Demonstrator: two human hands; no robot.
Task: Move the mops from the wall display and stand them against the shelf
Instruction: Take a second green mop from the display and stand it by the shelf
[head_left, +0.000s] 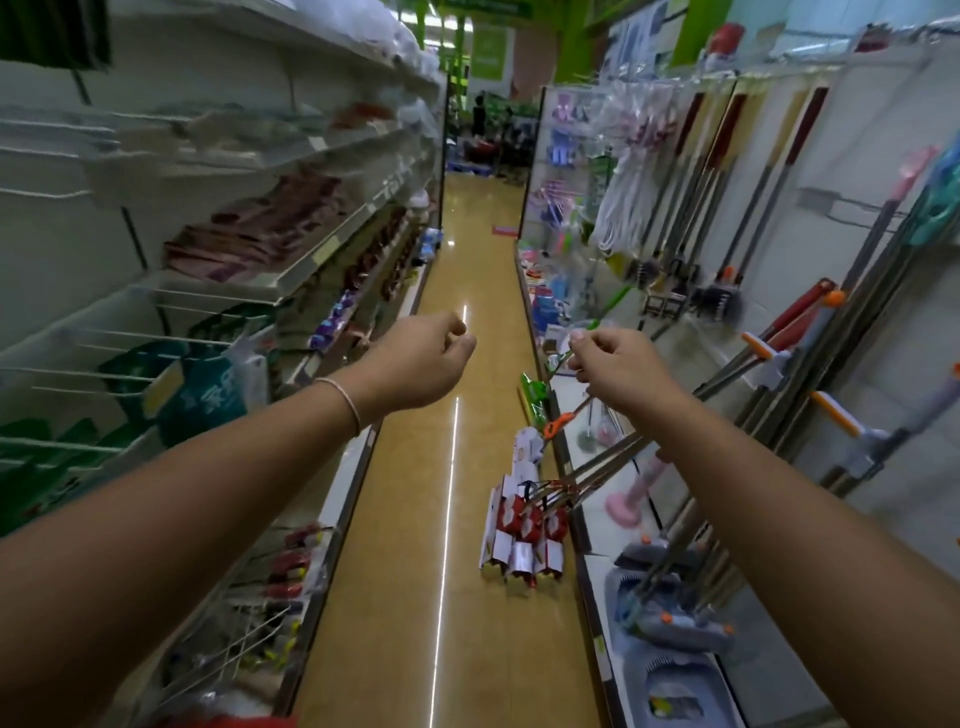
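A bundle of mops (519, 535) with red-and-white packaged heads stands on the aisle floor. Its metal handles (597, 467) lean up to the right over the low right-hand shelf edge (571, 499) and pass under my right forearm. More mops (769, 343) with orange and white clips hang or lean on the wall display on the right. My right hand (618, 364) is curled in front of that display, with a thin green rod (597, 319) at its fingertips; whether it grips the rod is unclear. My left hand (426, 358) hovers over the aisle, fingers curled, holding nothing.
Tiered shelves (291, 280) with packaged goods and wire racks line the left side. Grey flat mop heads and a bucket (670, 639) sit on the right base shelf, with a pink plunger (628, 499) beside them. The tan floor (457, 260) runs ahead between both sides.
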